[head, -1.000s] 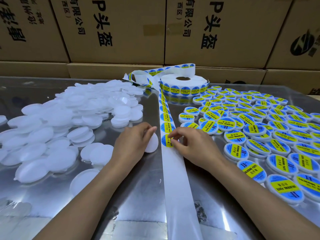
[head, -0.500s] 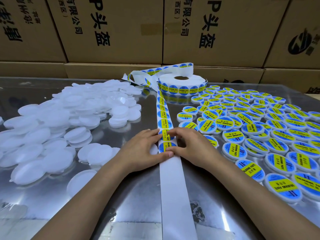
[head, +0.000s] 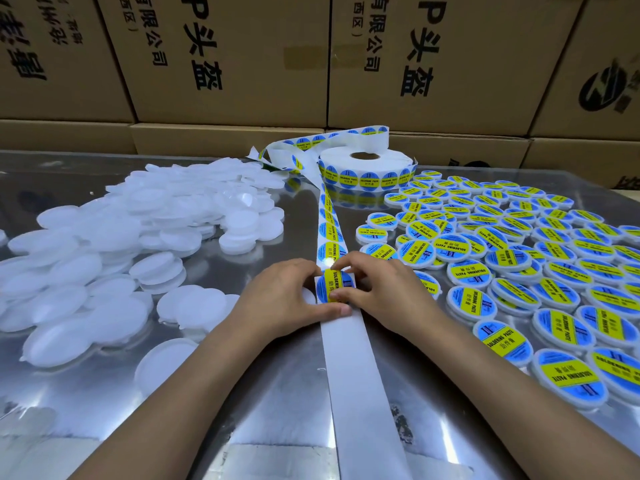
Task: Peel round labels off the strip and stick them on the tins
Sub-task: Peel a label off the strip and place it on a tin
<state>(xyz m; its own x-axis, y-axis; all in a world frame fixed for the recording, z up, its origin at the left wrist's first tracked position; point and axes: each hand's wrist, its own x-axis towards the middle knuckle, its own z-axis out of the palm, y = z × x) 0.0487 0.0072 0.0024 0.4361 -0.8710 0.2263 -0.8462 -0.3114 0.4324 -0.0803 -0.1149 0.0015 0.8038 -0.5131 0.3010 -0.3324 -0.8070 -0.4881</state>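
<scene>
Change: a second ago the right hand (head: 377,289) picked at a label (head: 334,285) on the strip (head: 349,341); now both hands pinch it onto a tin (head: 308,295).
Left hand (head: 287,296): grip holds the tin (mostly hidden) over the desk (head: 270,393).
Meaning: sticking underway.

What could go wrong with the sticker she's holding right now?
The label sits between both hands, left hand and right hand, over a white tin. It could go on crooked or wrinkled. It might also catch on the backing strip lying right beneath.
</scene>
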